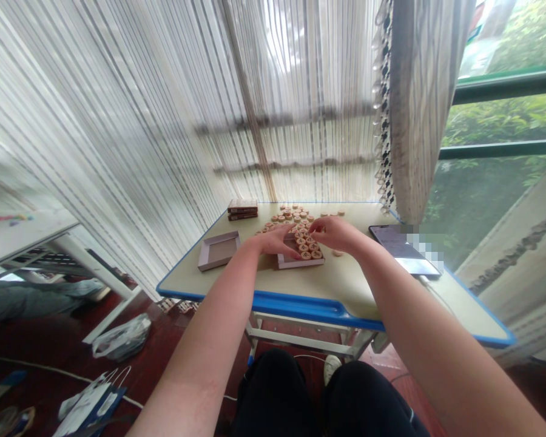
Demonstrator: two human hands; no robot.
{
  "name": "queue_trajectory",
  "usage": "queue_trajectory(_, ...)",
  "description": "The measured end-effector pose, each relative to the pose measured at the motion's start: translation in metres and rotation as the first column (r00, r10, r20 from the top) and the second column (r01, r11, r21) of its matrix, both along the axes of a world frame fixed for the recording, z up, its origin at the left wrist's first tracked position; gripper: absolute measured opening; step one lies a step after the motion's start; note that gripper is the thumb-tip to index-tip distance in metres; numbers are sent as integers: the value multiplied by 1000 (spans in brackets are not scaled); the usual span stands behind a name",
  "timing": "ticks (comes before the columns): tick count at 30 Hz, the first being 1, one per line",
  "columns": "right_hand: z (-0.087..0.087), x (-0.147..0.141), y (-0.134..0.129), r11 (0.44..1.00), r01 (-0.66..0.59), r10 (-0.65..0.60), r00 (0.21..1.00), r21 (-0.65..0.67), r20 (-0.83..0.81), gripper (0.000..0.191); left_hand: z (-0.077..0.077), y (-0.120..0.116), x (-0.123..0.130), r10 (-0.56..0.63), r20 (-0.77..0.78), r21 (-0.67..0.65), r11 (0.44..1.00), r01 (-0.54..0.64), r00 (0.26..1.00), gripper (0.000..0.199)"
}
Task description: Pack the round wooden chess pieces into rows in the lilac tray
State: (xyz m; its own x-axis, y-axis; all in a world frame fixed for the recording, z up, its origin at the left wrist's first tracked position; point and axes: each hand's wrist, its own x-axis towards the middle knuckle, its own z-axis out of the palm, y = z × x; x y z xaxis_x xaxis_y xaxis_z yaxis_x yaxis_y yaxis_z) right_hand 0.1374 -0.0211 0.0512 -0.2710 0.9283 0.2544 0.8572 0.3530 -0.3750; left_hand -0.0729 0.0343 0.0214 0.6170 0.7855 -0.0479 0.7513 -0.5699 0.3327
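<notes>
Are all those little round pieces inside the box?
No: many round pieces lie loose on the table, outside the box where others sit side by side.

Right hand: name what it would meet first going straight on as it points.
The right hand would probably meet the round, wood-coloured pieces in the shallow, pale box; depth is unclear; it may already touch them.

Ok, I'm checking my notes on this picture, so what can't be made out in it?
In the head view:
- Part of the shallow box: behind the left hand.
- Whether the right hand grips a piece: its own fingers block the contact.
- Markings on the far round pieces: too small.
- Part of the dark device: pixelated.
- White table: cut off by the left edge.
</notes>
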Motion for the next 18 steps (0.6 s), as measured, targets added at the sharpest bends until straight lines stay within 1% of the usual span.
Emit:
queue_trajectory(2,-4,4,7,995,90,-89,996,51,-16,21,1,-1,0,5,-12,0,1000,-5,1000,109)
queue_trajectory(5,-8,9,14,986,145,-143,989,87,-26,21,1,-2,0,-1,-16,6,1000,1,1000,109)
queue_trajectory(9,-15,13,21,979,199,-195,979,51,-64,26,0,1,0,-14,0,0,1000,14,1000,108)
queue_trajectory(11,-22,16,27,966,255,-250,965,52,-82,30,-1,4,0,-12,15,-7,1000,12,1000,103)
queue_trajectory(15,-39,25,40,916,381,-378,925,123,-51,38,-1,6,0,5,58,1,1000,-5,998,89)
queue_trajectory(17,-46,28,45,910,392,-395,919,137,-4,41,0,6,2,51,106,21,998,-53,993,80)
queue_trajectory(18,-49,29,48,917,379,-384,923,127,25,40,0,6,4,93,150,38,994,-100,984,75)
